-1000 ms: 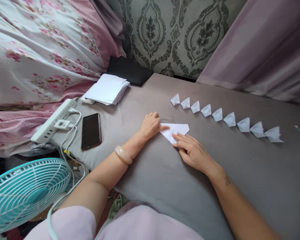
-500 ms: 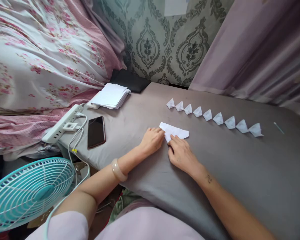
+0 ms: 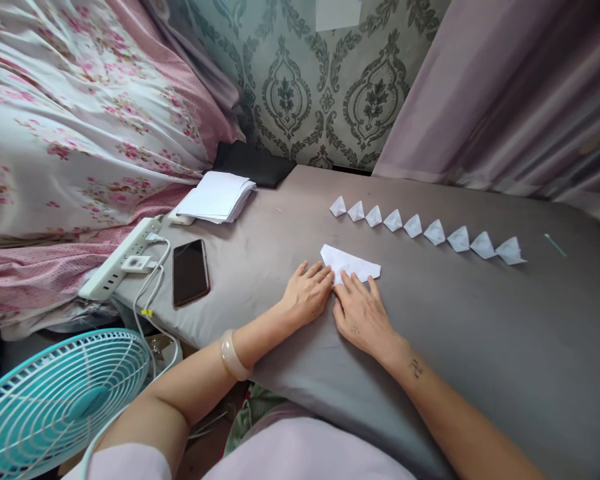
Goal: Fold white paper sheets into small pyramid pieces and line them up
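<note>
A folded sheet of white paper [image 3: 353, 263] lies flat on the grey cloth surface in front of me, its two upper corners slanted. My left hand [image 3: 309, 290] rests palm down at its left lower edge, fingers stretched out and touching the paper. Spread over the paper's lower edge are the fingers of my right hand [image 3: 363, 310], pressing it down. The fingertips of both hands nearly meet, and they hide part of that edge. Beyond the paper runs a slanting row of several small folded white paper pieces [image 3: 413, 226].
A stack of white paper [image 3: 215, 195] sits at the back left by a black folder-like item [image 3: 255, 163]. Nearer are a phone [image 3: 191, 273], a power strip [image 3: 120, 260] with cables, and a blue fan [image 3: 85, 403]. A thin stick [image 3: 556, 245] lies far right.
My fingers have opened out from a bent, gripping pose to lie flatter on the paper. My right hand's fingers are now spread. The paper has hardly moved; the view has shifted slightly.
</note>
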A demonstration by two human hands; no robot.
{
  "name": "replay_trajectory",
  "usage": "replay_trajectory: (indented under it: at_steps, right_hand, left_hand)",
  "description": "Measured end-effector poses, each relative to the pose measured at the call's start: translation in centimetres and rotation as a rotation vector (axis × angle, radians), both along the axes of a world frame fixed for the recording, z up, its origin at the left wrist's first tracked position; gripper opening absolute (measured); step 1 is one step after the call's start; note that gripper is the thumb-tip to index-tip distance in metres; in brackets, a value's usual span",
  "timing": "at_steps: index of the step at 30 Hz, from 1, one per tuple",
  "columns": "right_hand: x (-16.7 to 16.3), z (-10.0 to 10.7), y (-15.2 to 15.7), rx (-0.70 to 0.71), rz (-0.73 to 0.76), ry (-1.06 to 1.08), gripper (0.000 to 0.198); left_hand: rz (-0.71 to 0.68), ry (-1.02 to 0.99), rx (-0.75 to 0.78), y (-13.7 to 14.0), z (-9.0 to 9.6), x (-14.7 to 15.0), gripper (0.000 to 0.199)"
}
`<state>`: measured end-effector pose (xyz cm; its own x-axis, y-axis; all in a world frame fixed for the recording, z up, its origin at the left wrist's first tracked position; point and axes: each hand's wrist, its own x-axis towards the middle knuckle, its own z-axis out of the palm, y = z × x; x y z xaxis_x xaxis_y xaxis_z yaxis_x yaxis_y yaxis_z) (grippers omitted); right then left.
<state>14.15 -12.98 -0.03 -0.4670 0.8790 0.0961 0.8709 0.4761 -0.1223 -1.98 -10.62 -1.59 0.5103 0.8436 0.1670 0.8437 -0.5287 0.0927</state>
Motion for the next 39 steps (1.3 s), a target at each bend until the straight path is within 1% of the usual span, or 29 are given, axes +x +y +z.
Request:
replay_trajectory:
  at_steps: [4, 7, 13, 17, 19, 22, 24, 25, 27, 29, 30, 32, 35, 39]
  right_hand:
    - [0.1, 0.0, 0.0, -0.002, 0.003, -0.005, 0.035]
    - [0.1, -0.1, 0.0, -0.003, 0.004, 0.0, 0.032]
    - [0.1, 0.0, -0.1, 0.003, 0.0, 0.012, 0.03]
    - [0.1, 0.1, 0.0, 0.005, -0.004, 0.031, 0.027]
    - [0.2, 0.1, 0.0, 0.01, -0.005, 0.054, 0.026]
    - [0.5, -0.1, 0.1, 0.019, -0.008, 0.109, 0.025]
    - [0.8, -0.3, 0.2, 0.03, -0.009, 0.155, 0.024]
    - [0.9, -0.4, 0.3, 0.039, -0.009, 0.177, 0.024]
    - [1.0, -0.5, 0.5, 0.056, -0.008, 0.215, 0.025]
    - [1.1, -0.7, 0.7, 0.062, -0.002, 0.251, 0.026]
    - [1.2, -0.8, 0.8, 0.062, 0.001, 0.275, 0.026]
    - [1.5, -1.0, 1.1, 0.058, -0.01, 0.337, 0.029]
    - [1.9, -1.2, 1.4, 0.052, -0.047, 0.395, 0.034]
    - [2.2, -1.1, 1.5, 0.04, -0.016, 0.343, 0.036]
  left_hand:
    - [0.051, 0.028, 0.03, 0.0, 0.5, 0.6, 0.044]
    - [0.095, 0.059, 0.02, 0.5, 0.7, 1.3, 0.045]
    - [0.254, 0.135, -0.025, 3.0, 1.0, 2.6, 0.046]
    - [0.336, 0.128, -0.048, 5.1, 1.2, 2.1, 0.038]
    - [0.349, 0.086, -0.061, 6.0, 1.2, 1.3, 0.032]
    - [0.382, -0.018, -0.026, 7.0, 1.1, 0.2, 0.025]
    - [0.348, -0.114, 0.01, 7.1, 1.0, -0.2, 0.023]
    - [0.274, -0.162, 0.037, 6.9, 0.8, -0.3, 0.023]
    - [0.054, -0.241, 0.045, 6.4, 0.6, -0.2, 0.026]
    - [-0.141, -0.272, -0.013, 5.7, 0.3, 0.1, 0.029]
    - [-0.193, -0.271, -0.049, 5.4, 0.1, 0.2, 0.03]
    - [-0.209, -0.257, -0.09, 5.0, -0.1, 0.4, 0.032]
    - [-0.171, -0.256, -0.09, 4.7, -0.4, 0.3, 0.032]
    - [-0.145, -0.295, -0.09, 4.5, -0.3, 0.3, 0.027]
